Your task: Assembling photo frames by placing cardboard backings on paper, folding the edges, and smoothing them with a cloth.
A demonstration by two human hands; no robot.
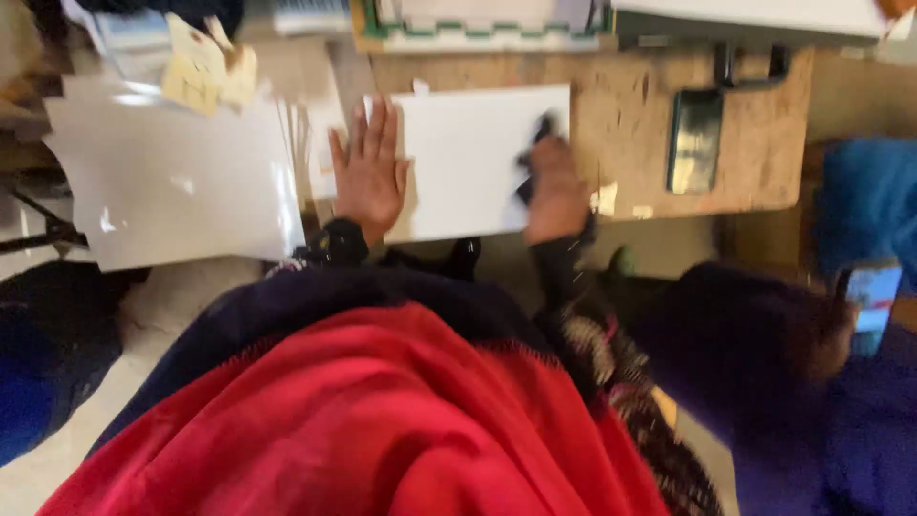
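Note:
A white rectangular sheet (468, 158) lies on a worn wooden table (630, 124). My left hand (368, 172) rests flat on the sheet's left edge, fingers spread. My right hand (556, 191) is closed on a small black object (535, 153), too blurred to identify, pressed against the sheet's right part. Both my sleeves are dark, and a red cloth covers my front at the bottom of the view.
A stack of large white glossy sheets (172, 182) lies to the left, with yellow tags (201, 72) above it. A dark flat metal piece (694, 141) lies on the table at right. Another person in dark purple holds a phone (871, 294) at far right.

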